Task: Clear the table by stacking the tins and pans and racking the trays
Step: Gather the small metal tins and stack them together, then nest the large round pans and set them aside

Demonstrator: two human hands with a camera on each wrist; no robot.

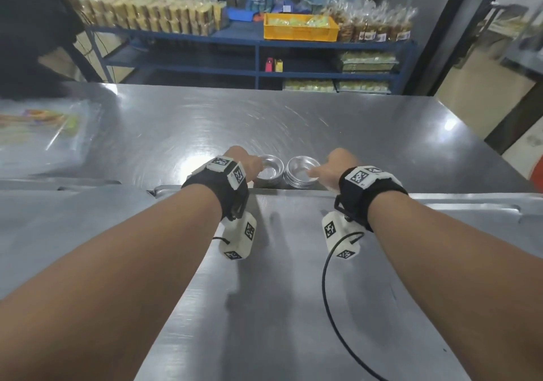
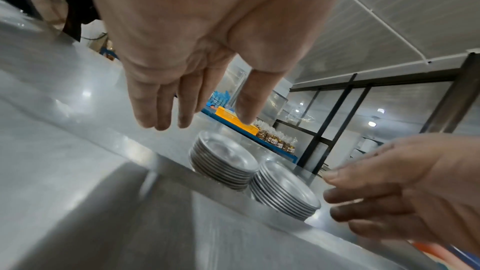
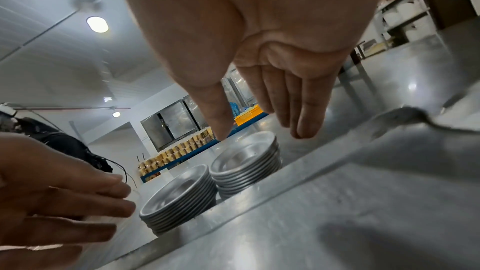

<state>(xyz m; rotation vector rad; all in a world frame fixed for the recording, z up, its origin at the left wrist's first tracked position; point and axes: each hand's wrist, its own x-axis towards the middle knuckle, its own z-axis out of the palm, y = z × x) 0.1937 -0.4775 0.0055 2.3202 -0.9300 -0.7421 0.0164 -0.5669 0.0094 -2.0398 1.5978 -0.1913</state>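
Two tin stacks (image 1: 269,172) (image 1: 302,172) stood touching on the counter (image 1: 323,121); left hand (image 1: 245,161) and right hand (image 1: 338,167) flanked them, spread, holding nothing. Squeezing low and evenly would have served best.

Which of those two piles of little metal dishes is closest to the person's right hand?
The right-hand stack of tins, beside the right hand; the other stack sits by the left hand.

Blue shelving (image 1: 255,44): yellow crate (image 1: 299,29), bagged snacks (image 1: 150,13) in rows; clear plastic packets (image 1: 44,133) on worktop (image 1: 323,121), left.
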